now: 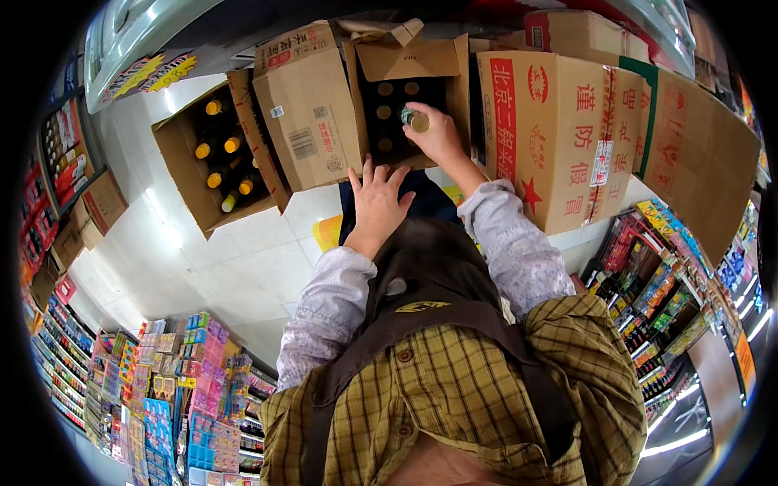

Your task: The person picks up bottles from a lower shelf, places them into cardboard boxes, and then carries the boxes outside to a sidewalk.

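My right hand (439, 136) grips a bottle (408, 113) with a round gold-coloured cap, over the open cardboard box (401, 61) in front of me. Several capped bottles (384, 112) stand in rows in that dark box; their bodies are hard to make out. My left hand (380, 203) has its fingers spread and holds nothing. Its fingertips are at the near edge of the box, beside a closed carton (310, 118). Farther left, an open carton (209, 228) holds several dark bottles with yellow caps (232, 144).
To the right stand large cartons (565, 140) with red print, and another carton with a green stripe (699, 158). White floor tiles (237, 273) show at left. Packed display racks (182, 389) stand behind on the left, and shelves of packets (656, 285) on the right.
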Available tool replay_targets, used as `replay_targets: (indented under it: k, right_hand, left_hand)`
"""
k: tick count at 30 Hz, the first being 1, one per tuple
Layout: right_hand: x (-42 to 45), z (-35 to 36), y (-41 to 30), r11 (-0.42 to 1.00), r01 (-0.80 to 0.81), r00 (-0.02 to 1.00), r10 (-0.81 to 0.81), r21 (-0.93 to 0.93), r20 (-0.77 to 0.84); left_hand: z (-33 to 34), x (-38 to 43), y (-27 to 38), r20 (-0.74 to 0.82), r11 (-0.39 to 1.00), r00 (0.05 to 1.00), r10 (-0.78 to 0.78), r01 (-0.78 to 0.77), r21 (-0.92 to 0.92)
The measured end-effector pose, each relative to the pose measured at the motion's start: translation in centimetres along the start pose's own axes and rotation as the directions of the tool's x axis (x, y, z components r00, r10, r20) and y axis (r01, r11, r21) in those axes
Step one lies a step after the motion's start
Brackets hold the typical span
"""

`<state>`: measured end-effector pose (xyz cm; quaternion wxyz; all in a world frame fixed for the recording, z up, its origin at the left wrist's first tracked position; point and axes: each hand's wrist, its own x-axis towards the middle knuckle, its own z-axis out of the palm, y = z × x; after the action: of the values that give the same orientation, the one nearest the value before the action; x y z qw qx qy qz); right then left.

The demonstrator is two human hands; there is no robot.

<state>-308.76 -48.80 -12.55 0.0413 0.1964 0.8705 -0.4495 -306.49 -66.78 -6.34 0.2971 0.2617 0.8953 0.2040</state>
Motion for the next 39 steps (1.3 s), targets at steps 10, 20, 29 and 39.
replay_targets:
  k: [10,20,29,39]
  right_hand:
    - [1.0,2.4,6.0,0.957,-0.291,0.954,0.291,-0.012,0.066]
    - [1.5,2.9,1.5,0.697,-0.347,0.719,0.627,-0.628,0.299]
    - [0.6,1.8,1.0,0.690,-0.227,0.724,0.591,-0.687,0.355]
    - [-3.7,-5.6,-2.8,0.764,-0.271,0.812,0.508,-0.585,0.287]
  left_hand:
    - [-0.1,0.1,0.0,-0.033,1.000,0.999,0.013,-0.012,0.015]
    - [-0.1,0.0,-0.3,-0.009,1.000,1.000,-0.015,0.015,-0.018]
    - [-0.2,0.0,-0.6,-0.030,0.999,1.000,0.010,-0.011,-0.041]
    - [-0.5,-0.2,-0.5,-0.010,0.997,1.000,0.004,-0.004,-0.074]
